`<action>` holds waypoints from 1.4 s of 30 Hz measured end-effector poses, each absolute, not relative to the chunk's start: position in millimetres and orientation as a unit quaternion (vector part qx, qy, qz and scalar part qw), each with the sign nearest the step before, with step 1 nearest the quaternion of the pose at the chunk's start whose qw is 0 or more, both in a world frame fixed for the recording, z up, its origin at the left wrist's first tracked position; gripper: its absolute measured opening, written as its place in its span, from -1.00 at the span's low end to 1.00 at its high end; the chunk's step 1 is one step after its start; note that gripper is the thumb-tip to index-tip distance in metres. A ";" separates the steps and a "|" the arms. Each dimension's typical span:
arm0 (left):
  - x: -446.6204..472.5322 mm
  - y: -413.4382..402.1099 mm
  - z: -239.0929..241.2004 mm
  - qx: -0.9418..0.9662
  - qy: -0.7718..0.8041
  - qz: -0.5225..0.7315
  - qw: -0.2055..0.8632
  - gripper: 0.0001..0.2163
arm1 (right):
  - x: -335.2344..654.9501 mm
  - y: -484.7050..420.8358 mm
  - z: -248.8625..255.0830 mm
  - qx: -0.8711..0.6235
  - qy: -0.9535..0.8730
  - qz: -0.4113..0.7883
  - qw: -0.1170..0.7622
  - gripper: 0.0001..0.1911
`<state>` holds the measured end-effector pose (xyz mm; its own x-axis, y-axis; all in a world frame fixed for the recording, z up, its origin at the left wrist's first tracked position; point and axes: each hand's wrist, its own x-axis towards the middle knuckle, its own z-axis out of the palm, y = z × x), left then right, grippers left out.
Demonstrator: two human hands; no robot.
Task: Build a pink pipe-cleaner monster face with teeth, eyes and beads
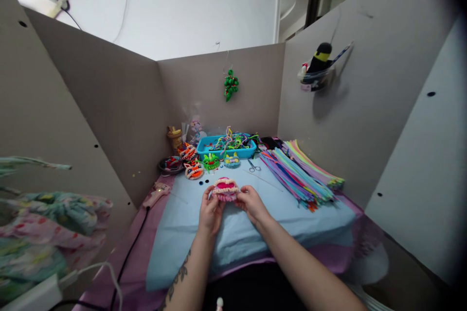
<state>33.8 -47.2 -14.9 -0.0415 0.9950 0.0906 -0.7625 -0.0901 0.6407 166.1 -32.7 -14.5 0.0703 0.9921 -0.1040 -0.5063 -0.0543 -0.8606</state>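
Observation:
A pink and cream pipe-cleaner figure [225, 189], shaped like a wide mouth with a deep pink inside, is held up over the blue cloth. My left hand [210, 209] pinches its left edge between thumb and fingers. At its right edge, my right hand [250, 202] grips it the same way. Just beyond lie small dark round pieces [204, 182]. Finished-looking figures stand behind: an orange one [194, 170], a green one [210, 161] and a blue-yellow one [232, 160].
A blue tray [204, 152] holds tangled pipe-cleaner pieces. Scissors [254, 166] lie right of centre, beside bundles of coloured pipe cleaners [299, 177]. A pink glue gun [156, 195] with a black cord rests at left, near a dark bowl [170, 171]. Grey panels [222, 107] enclose the table.

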 end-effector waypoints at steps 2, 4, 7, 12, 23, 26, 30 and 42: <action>34.4 -47.3 -14.8 0.266 0.220 0.690 0.636 -0.68 | 166.7 -30.3 -16.0 -0.397 -0.296 0.615 0.614 -0.66; 35.0 -47.1 -14.6 0.264 0.221 0.692 0.634 -0.70 | 167.4 -29.3 -16.9 -0.390 -0.288 0.623 0.614 -0.65; 35.6 -46.2 -14.2 0.263 0.222 0.693 0.634 -0.70 | 169.0 -30.2 -17.2 -0.369 -0.281 0.635 0.618 -0.63; 34.6 -43.6 -15.6 0.265 0.219 0.685 0.642 -0.69 | 170.6 -32.2 -17.4 -0.333 -0.276 0.652 0.623 -0.60; 35.3 -44.3 -16.5 0.268 0.225 0.675 0.650 -0.65 | 170.9 -28.0 -22.9 -0.291 -0.290 0.647 0.643 -0.53; 35.9 -44.6 -15.2 0.266 0.232 0.675 0.647 -0.64 | 171.9 -30.2 -22.1 -0.280 -0.304 0.645 0.642 -0.58; 35.3 -42.5 -14.5 0.252 0.245 0.679 0.645 -0.68 | 173.8 -34.4 -19.8 -0.270 -0.318 0.648 0.638 -0.61; 32.3 -39.8 -13.6 0.247 0.246 0.658 0.668 -0.76 | 166.4 -38.0 -15.8 -0.288 -0.312 0.631 0.649 -0.61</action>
<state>32.3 -39.8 -13.6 0.0140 0.9999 -0.0027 -0.7567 0.0124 0.6537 166.4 -38.0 -15.8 0.0097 0.9991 0.0415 -0.6396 0.0381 -0.7678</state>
